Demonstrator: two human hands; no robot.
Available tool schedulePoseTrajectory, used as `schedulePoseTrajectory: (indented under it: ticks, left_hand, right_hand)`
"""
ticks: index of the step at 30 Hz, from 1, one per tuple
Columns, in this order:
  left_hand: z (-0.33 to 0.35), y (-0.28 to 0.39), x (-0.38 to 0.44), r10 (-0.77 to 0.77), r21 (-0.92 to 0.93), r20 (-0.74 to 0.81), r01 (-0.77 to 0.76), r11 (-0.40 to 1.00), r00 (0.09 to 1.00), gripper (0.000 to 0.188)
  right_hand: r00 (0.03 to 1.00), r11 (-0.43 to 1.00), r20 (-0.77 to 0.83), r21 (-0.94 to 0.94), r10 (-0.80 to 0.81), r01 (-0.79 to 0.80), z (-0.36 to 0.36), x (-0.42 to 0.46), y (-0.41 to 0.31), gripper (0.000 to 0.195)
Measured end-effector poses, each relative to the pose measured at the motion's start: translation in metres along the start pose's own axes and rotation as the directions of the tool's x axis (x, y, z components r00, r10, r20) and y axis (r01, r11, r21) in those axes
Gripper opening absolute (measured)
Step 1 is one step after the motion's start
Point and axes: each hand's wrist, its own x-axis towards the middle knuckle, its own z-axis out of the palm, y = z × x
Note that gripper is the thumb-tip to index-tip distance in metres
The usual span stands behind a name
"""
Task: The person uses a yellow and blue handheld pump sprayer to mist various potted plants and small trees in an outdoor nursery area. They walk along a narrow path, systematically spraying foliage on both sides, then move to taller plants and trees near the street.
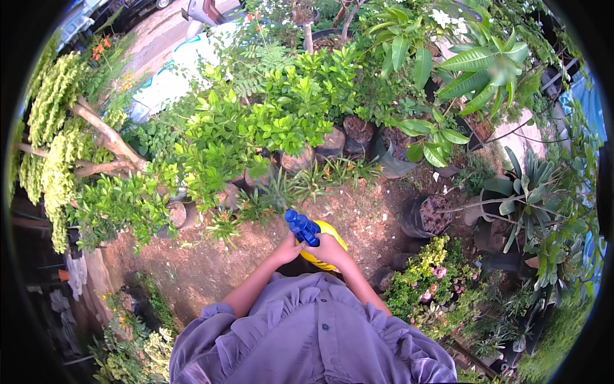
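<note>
Just in front of my body I hold a garden pump sprayer with a yellow tank (336,235) and a blue spray head (301,227). My right hand (330,248) is wrapped around the blue handle, its thumb by the trigger. From the other side, my left hand (288,249) grips the sprayer below the head; its fingertips are partly hidden. The nozzle points forward and slightly left, and a faint mist hangs before it. Low strap-leaved plants (268,197) grow just past the nozzle, in front of a row of bushy green potted shrubs (268,110).
Bare soil (355,206) surrounds me. A black grow bag (417,216) with a thin-stemmed plant stands to the right, above a pink-flowering bush (439,278). Thick cut-looking branches (110,137) lean at left. White sheeting (192,62) lies beyond the shrubs, near a parked scooter (204,14).
</note>
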Motion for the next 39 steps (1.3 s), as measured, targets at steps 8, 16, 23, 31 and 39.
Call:
schedulePoseTrajectory:
  ticks: [8,16,23,31,39]
  left_hand:
    - [0.04,-0.007,0.068,0.114,-0.127,0.26,-0.083,0.988,0.959,0.045]
    - [0.06,0.054,0.125,0.213,-0.103,0.354,-0.189,0.977,0.911,0.051]
    - [-0.003,0.137,0.154,0.423,-0.407,0.001,-0.386,0.828,0.906,0.063]
    - [-0.084,0.193,0.204,0.521,-0.171,-0.195,-0.551,0.816,0.831,0.048]
    - [-0.141,0.278,0.25,0.612,-0.181,-0.283,-0.667,0.722,0.739,0.048]
  right_hand:
    - [0.95,0.992,-0.304,0.122,0.073,-0.038,-0.033,-0.014,0.024,0.028]
    - [0.8,0.972,-0.576,-0.038,0.167,-0.23,-0.073,-0.014,0.014,0.032]
    - [0.834,0.997,-0.549,0.077,0.052,-0.012,-0.105,0.023,-0.066,0.024]
    - [0.846,0.894,-0.527,0.336,-0.083,0.297,-0.118,0.071,-0.143,0.019]
    - [0.795,0.612,-0.404,0.509,-0.452,0.606,-0.174,0.105,-0.206,0.012]
